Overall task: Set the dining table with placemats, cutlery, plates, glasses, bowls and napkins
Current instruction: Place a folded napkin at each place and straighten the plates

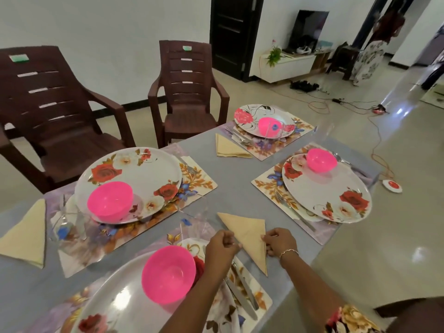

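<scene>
A beige napkin [248, 236] folded into a triangle lies on the grey table [240, 188], right of the near place setting. My left hand [222, 245] pinches its left edge and my right hand [280, 241] pinches its right corner. The near setting has a floral plate [115, 301], a pink bowl [168, 273], a clear glass [194, 219] and knives [242, 294] on a floral placemat [262, 301].
Three other settings with floral plates and pink bowls [109, 199] [320, 159] [269, 127] fill the table. Folded napkins lie at far left [26, 236] and at the back [228, 147]. Two brown plastic chairs [187, 92] stand beyond. The table edge runs along the right.
</scene>
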A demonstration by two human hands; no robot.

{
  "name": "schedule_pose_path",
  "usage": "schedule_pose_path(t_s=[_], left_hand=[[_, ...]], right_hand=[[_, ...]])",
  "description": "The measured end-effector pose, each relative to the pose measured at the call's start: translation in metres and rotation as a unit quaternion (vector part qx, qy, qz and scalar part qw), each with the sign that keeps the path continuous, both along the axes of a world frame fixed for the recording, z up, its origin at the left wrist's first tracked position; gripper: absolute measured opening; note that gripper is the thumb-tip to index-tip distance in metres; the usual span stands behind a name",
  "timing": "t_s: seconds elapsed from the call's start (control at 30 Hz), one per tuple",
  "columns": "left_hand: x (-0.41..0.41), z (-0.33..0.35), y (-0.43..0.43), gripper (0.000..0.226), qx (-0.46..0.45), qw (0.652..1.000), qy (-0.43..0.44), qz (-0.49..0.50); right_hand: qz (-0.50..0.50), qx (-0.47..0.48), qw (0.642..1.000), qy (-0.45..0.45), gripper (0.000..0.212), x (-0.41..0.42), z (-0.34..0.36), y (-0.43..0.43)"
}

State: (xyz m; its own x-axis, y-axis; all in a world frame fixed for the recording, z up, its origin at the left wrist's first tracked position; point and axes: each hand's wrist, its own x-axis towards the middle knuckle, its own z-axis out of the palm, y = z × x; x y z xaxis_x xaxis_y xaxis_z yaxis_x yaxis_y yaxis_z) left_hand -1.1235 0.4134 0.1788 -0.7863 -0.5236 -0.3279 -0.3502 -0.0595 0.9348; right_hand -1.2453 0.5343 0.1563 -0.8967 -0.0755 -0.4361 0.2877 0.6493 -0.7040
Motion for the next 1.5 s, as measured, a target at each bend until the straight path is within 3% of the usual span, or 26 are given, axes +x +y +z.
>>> schedule_pose_path(t_s=[0.1, 0.27, 0.47, 0.63, 0.87, 1.0, 1.17, 1.27, 1.5], left_hand=[[0.013, 0.006, 0.005, 0.021, 0.007, 1.000, 0.005, 0.007], [0.057, 0.022, 0.021, 0.016, 0.012, 0.999, 0.034, 0.028], [0.155, 0.035, 0.037, 0.015, -0.030, 0.993, 0.057, 0.098], [0.270, 0.037, 0.031, 0.017, -0.044, 0.976, 0.026, 0.214], [0.441, 0.044, -0.016, 0.020, -0.034, 0.917, 0.039, 0.394], [0.539, 0.039, -0.046, 0.015, -0.008, 0.875, 0.040, 0.482], [0.683, 0.028, -0.098, 0.008, -0.003, 0.817, 0.009, 0.576], [0.758, 0.022, -0.126, 0.008, 0.005, 0.789, -0.016, 0.614], [0.864, 0.008, -0.176, 0.011, 0.036, 0.762, -0.029, 0.646]], right_hand=[[0.056, 0.077, 0.993, 0.071, 0.008, 0.012, 0.009, 0.010], [0.147, 0.074, 0.966, 0.199, 0.016, 0.061, 0.029, 0.031], [0.259, 0.016, 0.920, 0.292, 0.017, 0.156, 0.048, 0.030], [0.338, -0.092, 0.875, 0.335, 0.018, 0.257, 0.053, -0.002], [0.518, -0.161, 0.794, 0.275, 0.020, 0.409, 0.050, -0.093], [0.608, -0.152, 0.744, 0.232, 0.018, 0.497, 0.043, -0.153], [0.688, -0.148, 0.689, 0.176, 0.037, 0.629, 0.028, -0.239], [0.734, -0.129, 0.653, 0.134, 0.036, 0.703, 0.022, -0.283], [0.779, -0.053, 0.623, 0.046, 0.018, 0.799, 0.004, -0.356]])
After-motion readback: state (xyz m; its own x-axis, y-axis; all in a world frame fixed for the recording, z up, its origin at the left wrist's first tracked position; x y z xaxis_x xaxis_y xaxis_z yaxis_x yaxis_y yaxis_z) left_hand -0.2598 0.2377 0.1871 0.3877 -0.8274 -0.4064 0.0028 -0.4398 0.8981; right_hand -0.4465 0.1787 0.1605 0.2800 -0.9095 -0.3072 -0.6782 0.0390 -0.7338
